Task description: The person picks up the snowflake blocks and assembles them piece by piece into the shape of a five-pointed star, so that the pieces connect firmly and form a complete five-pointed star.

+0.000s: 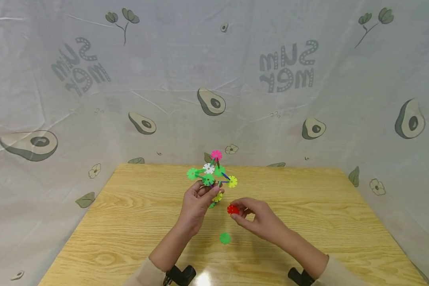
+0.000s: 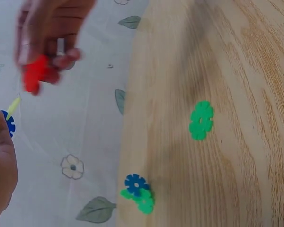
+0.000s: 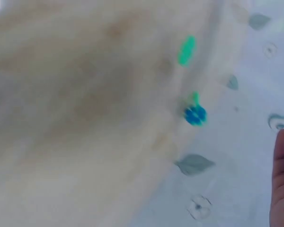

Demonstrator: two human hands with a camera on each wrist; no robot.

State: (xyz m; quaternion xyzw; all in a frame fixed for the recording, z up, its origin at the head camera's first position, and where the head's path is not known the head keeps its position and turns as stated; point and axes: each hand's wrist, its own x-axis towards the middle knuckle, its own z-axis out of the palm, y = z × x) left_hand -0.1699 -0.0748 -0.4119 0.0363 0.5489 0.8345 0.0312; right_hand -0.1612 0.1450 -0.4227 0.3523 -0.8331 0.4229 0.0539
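Observation:
My left hand (image 1: 196,202) grips a linked structure of notched plastic snowflake discs, with a pink disc (image 1: 216,155) at the top, a white disc (image 1: 209,169), several green ones and a yellow disc (image 1: 232,182). Another yellow disc (image 1: 217,196) shows just by the fingers. To the right, a red snowflake disc (image 1: 232,209) is pinched between the thumb and fingers of my right hand (image 1: 255,216), apart from the structure. The left wrist view shows that red disc blurred, above my left hand (image 2: 2,175). In the right wrist view only the edge of my right hand (image 3: 282,184) appears.
A loose green disc (image 1: 225,238) lies flat on the wooden table (image 1: 146,238) in front of the hands. Farther back, a joined blue disc (image 2: 136,185) and green disc (image 2: 145,202) lie near the table's edge. A patterned cloth (image 1: 236,131) hangs behind.

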